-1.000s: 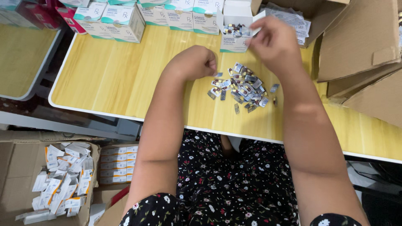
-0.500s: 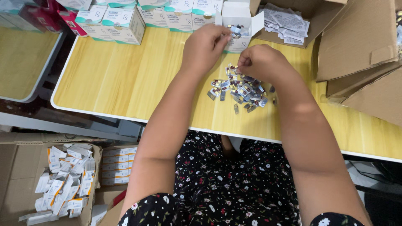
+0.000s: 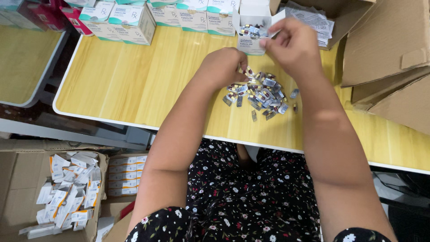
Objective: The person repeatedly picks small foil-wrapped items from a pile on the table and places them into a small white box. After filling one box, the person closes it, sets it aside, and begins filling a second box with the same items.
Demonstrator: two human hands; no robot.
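Over the pile: your left hand (image 3: pixel 224 67) rests knuckles up at the near-left edge of the heap of small foil blister pieces (image 3: pixel 260 93), fingers curled down onto it; whether it grips a piece you cannot tell.
At the box mouth: your right hand (image 3: pixel 293 45) is raised just beside the open white carton (image 3: pixel 253 27), fingertips pinched narrow; what sits between them is too small to make out.
Heap: the blister pieces lie loose on the wooden table (image 3: pixel 134 80), scattered at mixed angles, so no single heading; the spread as a whole runs left to right.
Carton: it stands with its open top toward you, flaps up, more foil pieces inside.
Beyond: closed white-and-teal medicine boxes (image 3: pixel 130 18) line the far edge.
Right side: folded paper leaflets (image 3: pixel 313 20) lie in a brown cardboard box (image 3: pixel 385 40).
Floor, left: a cardboard box of flattened cartons (image 3: pixel 67 188).
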